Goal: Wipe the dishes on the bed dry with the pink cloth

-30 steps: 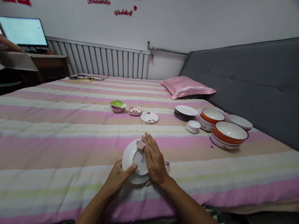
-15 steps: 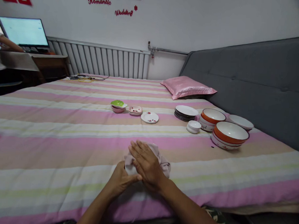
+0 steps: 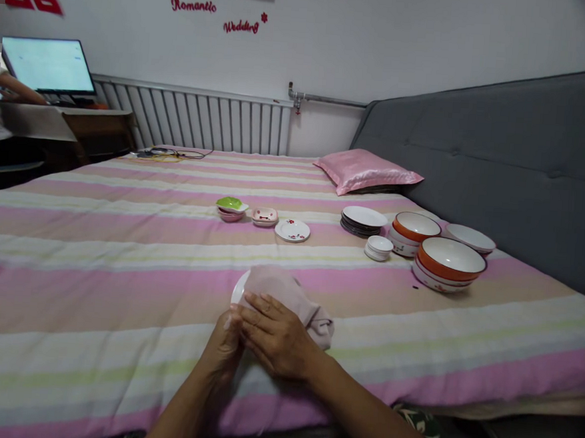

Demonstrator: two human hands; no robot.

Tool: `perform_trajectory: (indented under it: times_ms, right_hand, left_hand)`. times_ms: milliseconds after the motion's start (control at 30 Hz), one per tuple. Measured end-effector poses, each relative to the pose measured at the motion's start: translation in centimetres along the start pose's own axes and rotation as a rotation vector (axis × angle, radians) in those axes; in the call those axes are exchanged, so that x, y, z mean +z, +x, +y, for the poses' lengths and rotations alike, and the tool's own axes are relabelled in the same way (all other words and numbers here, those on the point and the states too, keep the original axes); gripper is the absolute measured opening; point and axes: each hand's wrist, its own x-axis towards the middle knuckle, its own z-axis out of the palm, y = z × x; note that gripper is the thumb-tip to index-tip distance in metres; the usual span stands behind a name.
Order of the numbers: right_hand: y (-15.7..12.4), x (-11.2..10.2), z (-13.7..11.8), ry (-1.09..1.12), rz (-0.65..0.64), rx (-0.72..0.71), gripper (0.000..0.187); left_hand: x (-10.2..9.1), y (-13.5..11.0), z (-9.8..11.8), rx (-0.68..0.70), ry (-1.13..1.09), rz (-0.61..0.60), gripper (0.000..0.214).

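My left hand (image 3: 224,344) is closed on the near left edge of a white plate (image 3: 239,289), its thumb on top. Most of the plate is hidden beneath a pale pinkish-grey cloth (image 3: 275,283). Over the cloth lies my right hand (image 3: 279,335), fingers together and pressing it against the plate. The cloth's bunched end hangs out to the right, near the bed's surface.
Beyond my hands on the striped bedspread (image 3: 117,287) sit a flowered plate (image 3: 292,231), a small pink dish (image 3: 264,217) and a green leaf-shaped dish (image 3: 231,204). To the right are stacked plates (image 3: 364,217), small dishes (image 3: 379,248) and orange bowls (image 3: 450,260).
My right hand has slid toward me over the cloth, its fingers closer together. My left hand has turned and drawn back slightly. The plate's white left rim now shows.
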Motion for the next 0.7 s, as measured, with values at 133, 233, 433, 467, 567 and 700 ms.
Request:
perform_trajectory:
  times_ms: [133,233,433,467,567,700]
  right_hand:
    - [-0.1,-0.1,0.0,-0.017,-0.041,-0.02,0.037]
    - [-0.1,-0.2,0.1,-0.026,-0.06,-0.032,0.037]
    - [-0.3,-0.3,0.2,-0.041,-0.034,-0.055,0.04]
    - [-0.3,-0.3,0.2,-0.046,-0.024,-0.052,0.04]
    - [-0.4,-0.2,0.5,-0.07,0.034,-0.013,0.04]
    - [-0.6,0.0,0.8,-0.074,0.102,0.064,0.04]
  left_hand:
    - [-0.2,0.4,0.8,-0.13,-0.145,0.004,0.039]
    - [-0.1,0.4,1.9,-0.223,-0.237,0.041,0.043]
    - [0.3,0.6,3.1,-0.358,-0.269,0.051,0.049]
    - [0.3,0.7,3.1,-0.346,-0.256,0.054,0.051]
    - [0.1,1.0,3.1,-0.238,-0.249,0.085,0.051]
    - [0.1,1.3,2.9,-0.097,-0.262,0.101,0.048]
